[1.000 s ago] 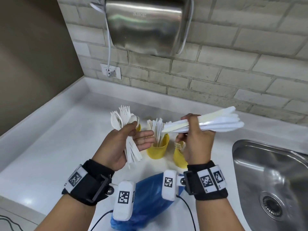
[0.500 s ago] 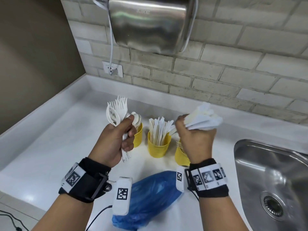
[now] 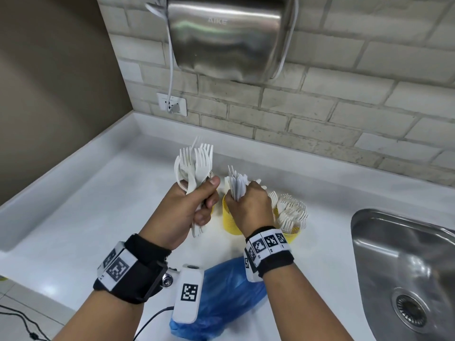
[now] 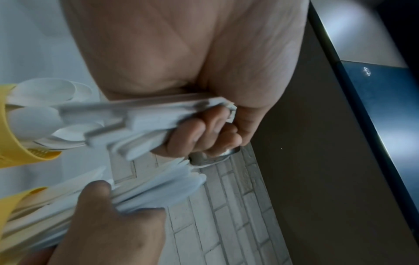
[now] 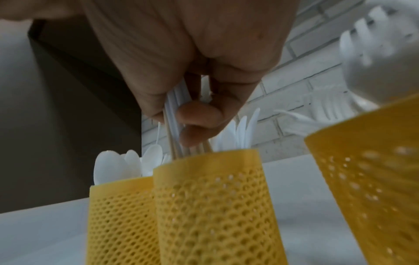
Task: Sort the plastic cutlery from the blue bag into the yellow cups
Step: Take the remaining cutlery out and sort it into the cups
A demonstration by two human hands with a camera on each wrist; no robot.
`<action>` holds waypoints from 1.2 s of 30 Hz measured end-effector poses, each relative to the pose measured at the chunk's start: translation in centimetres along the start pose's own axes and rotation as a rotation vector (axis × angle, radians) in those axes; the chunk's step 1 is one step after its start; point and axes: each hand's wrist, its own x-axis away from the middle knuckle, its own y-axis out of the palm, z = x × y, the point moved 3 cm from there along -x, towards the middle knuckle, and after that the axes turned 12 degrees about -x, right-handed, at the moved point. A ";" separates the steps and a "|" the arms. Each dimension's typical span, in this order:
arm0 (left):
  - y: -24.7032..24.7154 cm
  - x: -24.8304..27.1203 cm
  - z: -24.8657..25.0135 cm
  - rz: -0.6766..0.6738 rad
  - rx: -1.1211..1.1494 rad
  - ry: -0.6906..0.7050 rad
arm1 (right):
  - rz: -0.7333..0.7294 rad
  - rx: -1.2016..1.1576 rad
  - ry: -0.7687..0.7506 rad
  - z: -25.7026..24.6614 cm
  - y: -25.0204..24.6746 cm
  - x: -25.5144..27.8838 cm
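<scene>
My left hand (image 3: 204, 203) grips a bundle of white plastic forks and spoons (image 3: 194, 166), tines up, above the counter; its curled fingers (image 4: 204, 129) wrap the handles. My right hand (image 3: 246, 200) grips a bundle of white knives (image 3: 237, 183), held upright with the lower ends inside the middle yellow cup (image 3: 230, 225). In the right wrist view the knives (image 5: 172, 114) enter that perforated cup (image 5: 215, 206). The left cup (image 5: 120, 215) holds spoons, and the right cup (image 3: 294, 236) holds forks. The crumpled blue bag (image 3: 226, 291) lies nearer me, between my wrists.
A steel sink (image 3: 406, 267) is set into the white counter (image 3: 86, 217) at the right. A metal hand dryer (image 3: 229, 38) hangs on the brick wall, with its cable running to a socket (image 3: 172, 104). A brown wall closes the left side.
My right hand has turned the knife bundle from lying sideways to upright and lowered it into the middle cup. My left hand has closed tighter round its forks and spoons.
</scene>
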 end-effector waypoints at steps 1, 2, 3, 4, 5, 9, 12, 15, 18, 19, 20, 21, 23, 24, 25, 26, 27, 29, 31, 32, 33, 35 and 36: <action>0.1 0.1 0.0 -0.014 -0.004 0.005 | -0.004 0.010 0.014 0.3 0.3 -0.1; 0.2 0.1 0.0 -0.034 0.001 0.011 | -0.020 0.032 0.035 0.6 0.6 -0.1; 0.3 0.2 0.0 -0.058 0.013 0.019 | -0.031 0.063 0.037 1.2 0.8 -0.2; 0.4 0.3 0.1 -0.087 0.027 0.026 | -0.046 0.108 0.034 1.7 1.1 -0.3; 0.4 0.4 0.1 -0.113 0.034 0.029 | -0.051 0.156 0.019 2.2 1.3 -0.5; 0.4 0.5 0.2 -0.160 0.048 0.041 | -0.031 0.197 0.011 3.6 2.0 -0.7; 0.5 0.5 0.2 -0.149 0.050 0.046 | -0.008 0.151 -0.012 3.9 2.2 -0.8; 0.5 0.3 0.1 -0.117 0.035 0.043 | 0.043 0.161 -0.063 3.3 1.7 -0.5; 0.4 0.3 0.0 -0.101 0.004 0.046 | 0.100 0.197 -0.121 1.7 0.5 0.3; 0.5 0.3 0.0 -0.102 -0.001 0.050 | 0.130 0.191 -0.159 1.0 0.0 0.5; 0.6 0.4 0.0 -0.105 -0.007 0.052 | 0.166 0.177 -0.210 0.4 -0.5 0.8; 0.7 0.4 0.1 -0.110 -0.014 0.056 | 0.198 0.148 -0.278 -0.3 -1.0 1.0; 1.0 0.5 0.3 -0.119 -0.034 0.071 | 0.230 0.006 -0.412 -2.3 -2.3 1.7; 1.1 0.6 0.5 -0.121 -0.052 0.078 | 0.220 -0.121 -0.443 -3.3 -2.9 1.8; 1.2 0.7 0.6 -0.123 -0.080 0.083 | 0.190 -0.277 -0.441 -4.3 -3.5 2.0; 1.3 0.8 0.7 -0.122 -0.126 0.085 | 0.141 -0.440 -0.412 -5.3 -4.1 2.2; 1.4 0.9 0.8 -0.118 -0.179 0.085 | 0.070 -0.578 -0.380 -6.2 -4.6 2.3; 1.5 0.9 0.8 -0.104 -0.263 0.070 | -0.090 -0.662 -0.384 -7.3 -5.2 2.6; 1.6 1.0 0.8 -0.068 -0.326 0.061 | -0.183 -0.605 -0.421 -7.8 -5.1 2.9; 1.6 1.0 0.8 -0.051 -0.363 0.057 | -0.187 -0.585 -0.418 -7.8 -5.0 3.0; 1.6 1.0 0.6 -0.035 -0.399 0.055 | -0.164 -0.574 -0.411 -7.7 -4.9 3.0; 1.6 1.1 0.6 0.012 -0.454 0.046 | -0.091 -0.546 -0.404 -7.3 -4.6 2.8; 1.6 1.1 0.7 0.036 -0.478 0.041 | -0.061 -0.529 -0.407 -7.2 -4.5 2.8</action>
